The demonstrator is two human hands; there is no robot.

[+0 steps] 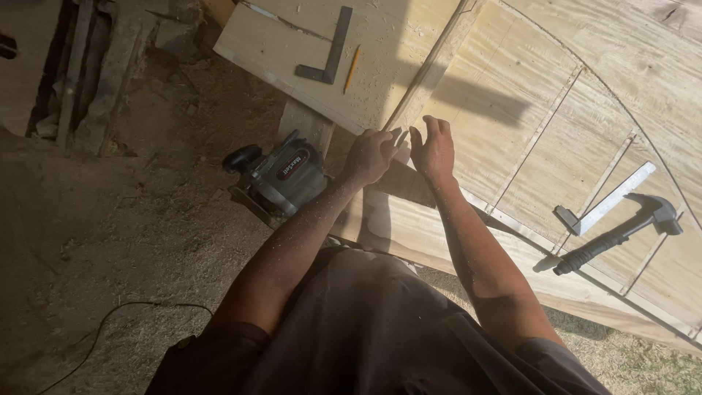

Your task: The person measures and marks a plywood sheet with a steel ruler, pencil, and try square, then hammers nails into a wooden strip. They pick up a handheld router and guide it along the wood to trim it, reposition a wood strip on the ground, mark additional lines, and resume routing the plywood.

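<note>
Head view, left hand [371, 155] pinching thin wood strip [424, 73], right hand [433, 148] open beside it, red oval label on grey power tool [281, 178]

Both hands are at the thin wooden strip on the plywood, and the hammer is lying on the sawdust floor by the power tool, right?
Not quite. The head view shows the hammer lying on the plywood panel, beside the metal square. Both the left hand and right hand are at the thin wooden strip.

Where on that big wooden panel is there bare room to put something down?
The panel is bare between the hands and the hammer with its steel square. The upper board is free left of the dark square and pencil. It is crowded around the left hand, right hand and power tool.
</note>
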